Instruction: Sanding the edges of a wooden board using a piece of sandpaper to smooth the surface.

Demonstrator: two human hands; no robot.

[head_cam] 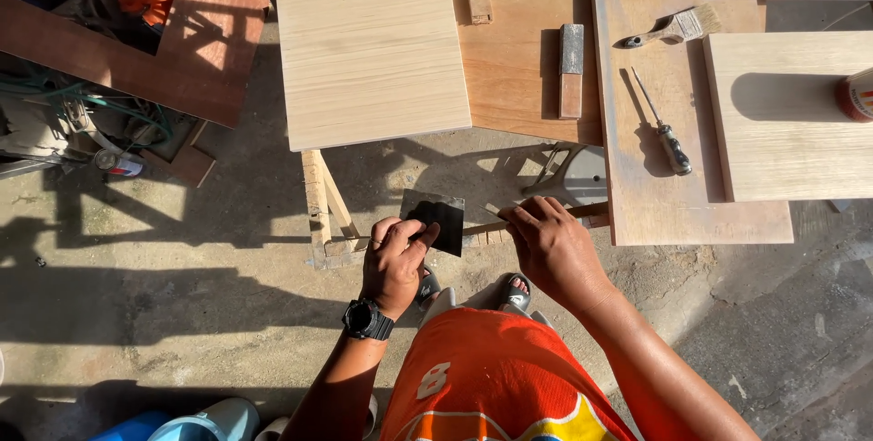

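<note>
A: What sits at the far left?

B: A reddish plywood board [186, 68] lies tilted over a heap of tools and cables, well apart from the person.

A: And moving right from there?

B: A pale wooden panel [368, 45] rests far from the person, over a slatted wooden stand [320, 209] on the concrete floor [164, 295]. Nearer, the left hand [393, 259], with a black watch [366, 320] on its wrist, is closed in a pinch on a dark sheet of sandpaper [436, 218], gripping it by its lower left corner.

A: Where is the sheet in relation to the other hand?

B: Just left of it. The right hand [550, 245] is curled, fingers bent down onto a thin wooden strip [491, 225] that runs between the two hands and on to the right; whether it truly clasps the strip cannot be told.

A: Further right?

B: A small sanding block [570, 73] lies on a brown board [518, 68]. Right of that, on a long plank [655, 205], lie a paintbrush [673, 27] far off and a screwdriver [664, 127] nearer. At the right edge a can [857, 94] stands on another pale panel [791, 123].
</note>
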